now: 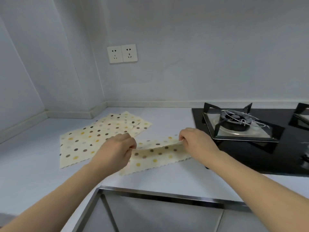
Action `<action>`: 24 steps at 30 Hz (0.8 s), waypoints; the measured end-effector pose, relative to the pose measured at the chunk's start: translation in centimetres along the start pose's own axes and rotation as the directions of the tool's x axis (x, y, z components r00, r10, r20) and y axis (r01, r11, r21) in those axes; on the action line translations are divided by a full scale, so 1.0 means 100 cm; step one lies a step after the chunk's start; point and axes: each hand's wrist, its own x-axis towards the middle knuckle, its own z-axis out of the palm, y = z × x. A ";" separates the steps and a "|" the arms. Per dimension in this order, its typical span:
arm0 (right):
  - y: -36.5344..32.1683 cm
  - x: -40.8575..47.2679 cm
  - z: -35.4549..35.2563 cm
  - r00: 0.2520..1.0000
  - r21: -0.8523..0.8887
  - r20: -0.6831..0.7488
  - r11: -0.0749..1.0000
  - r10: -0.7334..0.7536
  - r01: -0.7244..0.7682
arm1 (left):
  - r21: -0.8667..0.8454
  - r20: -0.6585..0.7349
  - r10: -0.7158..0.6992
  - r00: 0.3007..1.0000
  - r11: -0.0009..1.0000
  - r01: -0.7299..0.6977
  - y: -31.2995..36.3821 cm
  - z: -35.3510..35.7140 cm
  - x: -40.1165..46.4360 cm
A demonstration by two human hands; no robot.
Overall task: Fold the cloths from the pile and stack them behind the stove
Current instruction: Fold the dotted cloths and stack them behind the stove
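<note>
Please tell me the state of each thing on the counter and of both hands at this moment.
cloth in hands: half folded, far edge lifted
pile of cloths: flat, unfolded, left of the hands
left hand: pinches the cloth's left corner
right hand: pinches the cloth's right corner
stove: no flame visible, no pot
wall sockets: nothing plugged in

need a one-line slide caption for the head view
Both hands, left hand and right hand, pinch a polka-dot cloth mid-fold on the counter, between the pile and stove.

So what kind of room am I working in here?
Most likely a home kitchen: a gas stove is set into the countertop, a steel sink sits at the near edge, and twin wall sockets are on the wall behind.
</note>
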 end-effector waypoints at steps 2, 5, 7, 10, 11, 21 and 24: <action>-0.001 -0.021 0.016 0.998 -0.010 0.066 1.000 0.023 -0.022 | 0.043 0.091 0.064 0.994 0.997 -0.068 0.000 0.020 -0.027; -0.006 -0.040 0.031 0.996 -0.001 0.076 0.999 0.052 -0.052 | -0.041 0.057 0.022 0.998 0.999 -0.020 0.003 0.033 -0.047; -0.009 -0.046 0.037 0.996 0.051 0.024 0.995 0.087 -0.088 | -0.086 -0.014 -0.013 1.000 0.996 0.012 0.006 0.034 -0.053; -0.008 -0.048 0.044 0.991 0.123 -0.047 0.985 0.126 -0.119 | -0.160 -0.016 -0.015 1.000 0.987 0.012 0.006 0.032 -0.056; -0.006 -0.047 0.045 0.990 0.127 -0.062 0.985 0.127 -0.118 | -0.188 0.002 -0.007 1.000 0.982 0.007 0.003 0.032 -0.055; -0.004 -0.044 0.051 0.994 0.085 0.003 0.990 0.111 -0.111 | -0.262 -0.001 -0.079 0.997 0.962 0.076 0.004 0.034 -0.043; -0.004 -0.046 0.049 0.997 0.114 -0.006 0.990 0.083 -0.081 | -0.556 0.014 -0.381 0.924 0.765 0.324 0.004 0.028 -0.039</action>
